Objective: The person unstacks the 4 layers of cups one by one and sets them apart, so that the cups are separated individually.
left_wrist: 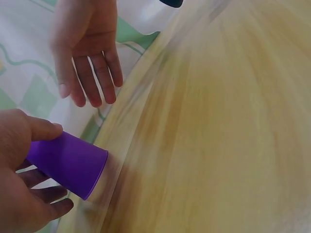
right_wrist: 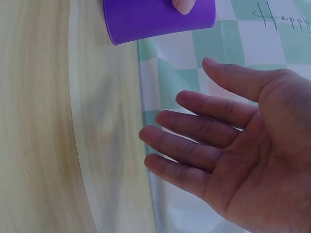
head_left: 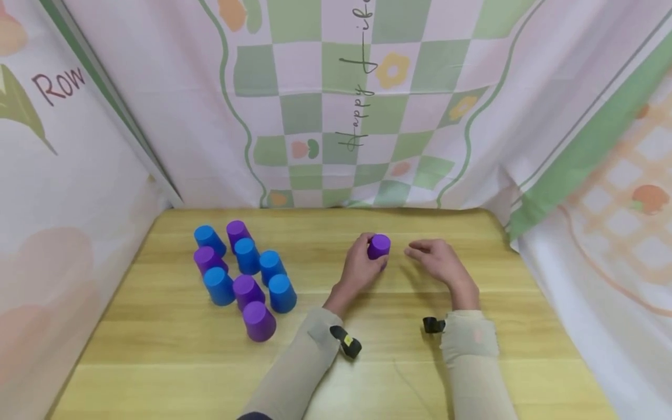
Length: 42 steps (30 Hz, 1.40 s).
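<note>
My left hand (head_left: 361, 263) grips a purple cup (head_left: 379, 247) toward the back of the table, right of its middle. The cup is upside down, its wide rim facing the tabletop; in the left wrist view the thumb lies along one side of the cup (left_wrist: 70, 162) and the fingers curl round the other. To the right of that cup, my right hand (head_left: 437, 259) is held apart from it with nothing in it. In the right wrist view its fingers (right_wrist: 194, 145) are extended and spread, palm showing, and the purple cup (right_wrist: 158, 19) is at the top.
At the table's left stand several upside-down cups in a loose cluster, among them a blue cup (head_left: 282, 293) and a purple cup (head_left: 259, 321) nearest the front. A patterned curtain (head_left: 346, 116) hangs behind the wooden table (head_left: 173, 361), with more cloth at both sides.
</note>
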Available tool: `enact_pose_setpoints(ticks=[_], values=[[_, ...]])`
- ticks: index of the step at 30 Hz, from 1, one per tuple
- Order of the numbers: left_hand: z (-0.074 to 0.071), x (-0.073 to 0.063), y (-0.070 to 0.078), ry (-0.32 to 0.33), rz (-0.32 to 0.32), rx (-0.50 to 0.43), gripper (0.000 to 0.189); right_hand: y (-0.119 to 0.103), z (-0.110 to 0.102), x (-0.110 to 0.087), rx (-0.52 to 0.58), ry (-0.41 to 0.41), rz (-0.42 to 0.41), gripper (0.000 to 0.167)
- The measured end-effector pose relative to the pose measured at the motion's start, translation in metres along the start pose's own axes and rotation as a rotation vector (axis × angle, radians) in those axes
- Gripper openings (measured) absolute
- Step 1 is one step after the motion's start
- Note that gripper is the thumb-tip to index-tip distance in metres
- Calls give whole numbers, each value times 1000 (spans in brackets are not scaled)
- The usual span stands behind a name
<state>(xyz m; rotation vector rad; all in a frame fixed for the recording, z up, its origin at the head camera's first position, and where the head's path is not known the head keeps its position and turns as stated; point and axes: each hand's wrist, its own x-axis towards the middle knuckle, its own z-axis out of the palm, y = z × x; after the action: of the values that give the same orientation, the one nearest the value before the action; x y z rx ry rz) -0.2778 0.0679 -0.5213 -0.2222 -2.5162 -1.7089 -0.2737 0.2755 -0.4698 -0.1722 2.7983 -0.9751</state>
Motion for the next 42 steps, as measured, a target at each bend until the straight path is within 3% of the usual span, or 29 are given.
enact_pose_setpoints(ticks=[8, 22, 30, 42], values=[[-3, -2, 1, -7, -4, -12, 58, -1, 0, 1, 23, -31, 11, 58], [-19, -15, 5, 34, -23, 21, 58, -5, 5, 3, 33, -41, -12, 58], [-29, -20, 8, 67, 1, 10, 57, -8, 7, 3, 37, -43, -17, 59], [-42, -42, 13, 54, -10, 8, 61, -7, 11, 5, 64, -50, -37, 56]])
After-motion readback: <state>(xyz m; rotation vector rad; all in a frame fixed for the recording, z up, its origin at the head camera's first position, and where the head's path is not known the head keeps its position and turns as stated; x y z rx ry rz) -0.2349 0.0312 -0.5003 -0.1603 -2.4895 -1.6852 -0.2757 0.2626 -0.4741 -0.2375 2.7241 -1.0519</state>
